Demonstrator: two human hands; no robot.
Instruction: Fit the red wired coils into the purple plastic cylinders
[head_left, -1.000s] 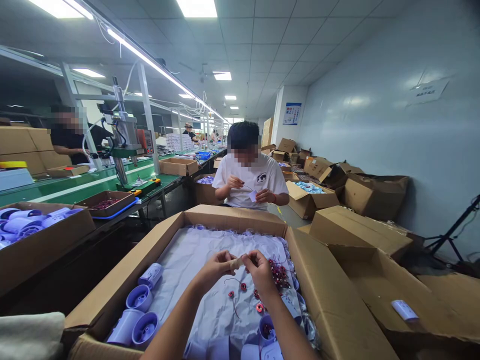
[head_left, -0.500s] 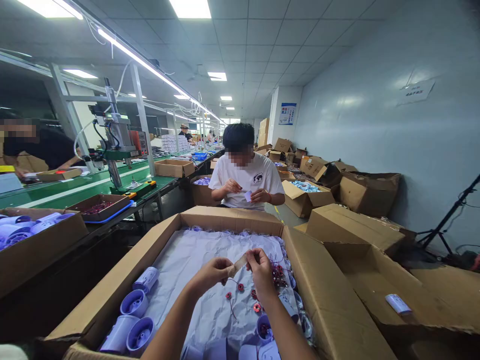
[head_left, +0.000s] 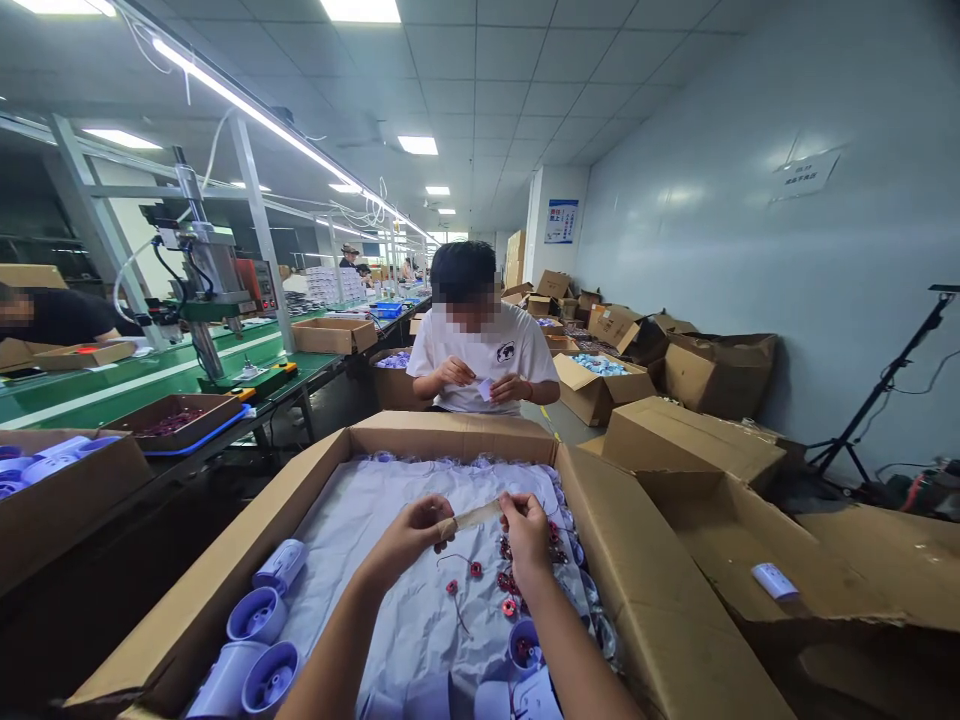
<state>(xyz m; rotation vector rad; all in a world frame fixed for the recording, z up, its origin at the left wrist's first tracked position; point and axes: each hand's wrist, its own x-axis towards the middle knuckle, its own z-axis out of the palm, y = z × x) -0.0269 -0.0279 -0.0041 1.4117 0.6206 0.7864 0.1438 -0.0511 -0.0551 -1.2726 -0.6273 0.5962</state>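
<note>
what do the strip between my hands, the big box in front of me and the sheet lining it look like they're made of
The strip, stretched between the left hand and right hand, looks like tan, semi-translucent adhesive tape, possibly paper-backed. The big box is plain brown corrugated cardboard, matte, with creased flaps. The sheet looks like thin, wrinkled pale plastic film or tissue; its soft sheen leaves that open.

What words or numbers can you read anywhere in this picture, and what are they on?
None can be read.
Blue poster on the far pillar: white characters, too small to read.
White sign on the right wall: dark print, blurred.
Round logo on the co-worker's white shirt: no letters legible.
Strip held between left hand and right hand: no print visible.
</note>
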